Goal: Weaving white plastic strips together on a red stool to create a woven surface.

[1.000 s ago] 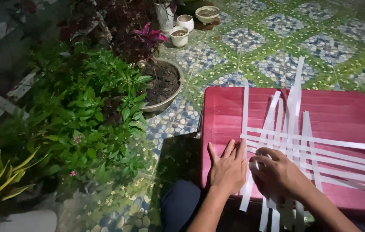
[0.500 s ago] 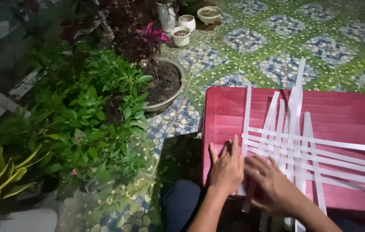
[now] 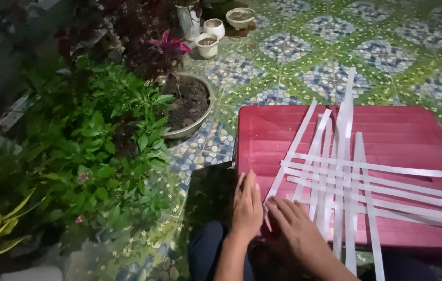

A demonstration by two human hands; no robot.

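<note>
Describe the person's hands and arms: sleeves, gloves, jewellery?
Both the left hand and right hand are bare: no gloves, and no rings or watch that I can make out. Forearms are uncovered as far as the frame shows; no sleeves in view. Dim light hides finer detail.

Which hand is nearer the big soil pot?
Left. The left hand lies flat on the red table's near-left corner, below the soil pot; the right hand sits farther right, on the white strips.

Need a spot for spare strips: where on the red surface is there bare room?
The red table is bare along its far edge and far right corner, beyond the white strips. Its near left corner is crowded by the left hand and right hand.
</note>
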